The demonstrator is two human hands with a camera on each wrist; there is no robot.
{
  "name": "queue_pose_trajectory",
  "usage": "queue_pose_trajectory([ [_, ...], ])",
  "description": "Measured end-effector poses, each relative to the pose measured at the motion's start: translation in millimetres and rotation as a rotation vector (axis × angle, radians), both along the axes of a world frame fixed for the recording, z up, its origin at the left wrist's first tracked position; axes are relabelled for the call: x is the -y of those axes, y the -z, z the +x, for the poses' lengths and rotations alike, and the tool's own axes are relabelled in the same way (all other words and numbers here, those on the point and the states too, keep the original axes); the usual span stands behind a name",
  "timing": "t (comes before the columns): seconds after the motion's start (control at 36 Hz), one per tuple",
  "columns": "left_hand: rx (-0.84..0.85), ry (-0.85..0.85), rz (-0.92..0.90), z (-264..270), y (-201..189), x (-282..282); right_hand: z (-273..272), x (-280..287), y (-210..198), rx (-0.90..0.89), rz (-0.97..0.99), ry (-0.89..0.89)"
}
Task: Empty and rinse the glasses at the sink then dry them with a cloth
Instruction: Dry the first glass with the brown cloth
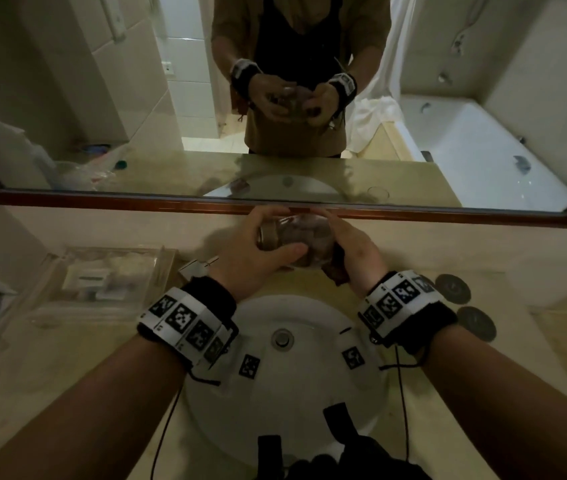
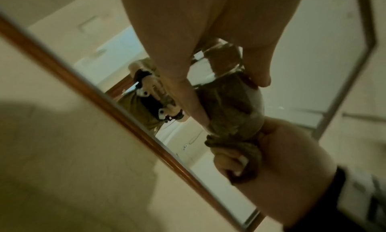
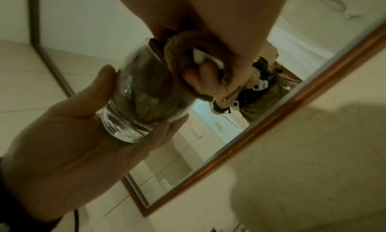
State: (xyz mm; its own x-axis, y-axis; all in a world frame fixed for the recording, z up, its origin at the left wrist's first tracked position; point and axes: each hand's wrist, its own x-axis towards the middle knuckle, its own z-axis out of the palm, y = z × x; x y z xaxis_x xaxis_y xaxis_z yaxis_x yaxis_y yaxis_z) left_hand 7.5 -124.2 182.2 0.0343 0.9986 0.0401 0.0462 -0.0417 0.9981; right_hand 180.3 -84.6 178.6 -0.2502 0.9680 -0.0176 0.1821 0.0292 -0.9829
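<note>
A clear glass [image 1: 285, 233] lies tilted on its side above the white sink [image 1: 310, 403], close to the mirror. My left hand [image 1: 275, 239] grips it round its thick base, thumb on the near side. A brown cloth [image 1: 335, 268] is stuffed into the glass and bunches out of its mouth. My right hand [image 1: 344, 244] grips that bunched cloth at the rim. In the left wrist view the glass [image 2: 234, 97] is filled with the cloth [image 2: 234, 144]. The right wrist view shows the glass [image 3: 135, 106] lying in my left palm [image 3: 83, 136], with the cloth [image 3: 177, 50] in my curled right fingers [image 3: 200, 80].
The sink's drain [image 1: 282, 337] is below my wrists. A clear plastic tray [image 1: 102, 282] with small items stands on the counter at left. Two dark round coasters [image 1: 452, 287] lie at right. The wood-framed mirror [image 1: 413, 214] runs just behind my hands.
</note>
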Motion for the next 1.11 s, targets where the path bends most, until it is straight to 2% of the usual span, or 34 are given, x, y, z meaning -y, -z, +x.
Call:
queue_pose_trajectory([
  [0.08,0.327,-0.032,-0.228,3,-4,-2,-2,-3,-6,-0.005,0.110,0.019],
  [0.14,0.442,0.002,-0.351,3,-6,-6,-4,-4,-5,0.109,0.239,0.014],
  [0.19,0.441,0.036,-0.388,0,-6,-9,-3,-1,-1,0.221,0.388,-0.001],
  [0.25,0.420,0.054,-0.411,-4,-8,-9,-2,2,2,0.241,0.470,-0.015],
  [0.36,0.388,0.045,-0.413,-7,-10,-10,-6,3,11,0.221,0.499,-0.037],
  [0.44,0.297,-0.035,-0.295,-5,-9,-5,-11,0,5,0.161,0.345,-0.037],
  [0.53,0.173,-0.048,-0.135,-3,-8,1,-9,-9,-5,0.050,0.147,-0.085],
  [0.61,0.111,-0.047,-0.065,-2,-10,1,-6,-14,-10,-0.094,0.073,-0.084],
  [0.69,0.284,-0.064,-0.209,0,-14,-4,-8,-14,-14,-0.066,0.100,-0.063],
  [0.75,0.423,-0.011,-0.355,-1,-17,-7,-11,-11,-16,0.031,0.205,-0.050],
  [0.83,0.493,0.021,-0.439,-6,-21,-5,-13,-2,-17,0.190,0.365,-0.025],
  [0.92,0.438,-0.021,-0.354,-8,-24,-1,-15,6,-16,0.190,0.419,-0.036],
  [1.03,0.109,-0.116,-0.071,-6,-24,8,-15,-2,-6,0.073,0.163,-0.007],
  [1.08,-0.052,-0.093,0.089,-5,-20,12,-12,-1,-7,0.108,0.081,-0.002],
  [1.11,-0.067,-0.080,0.105,-5,-19,14,-10,1,-9,0.132,0.077,-0.006],
])
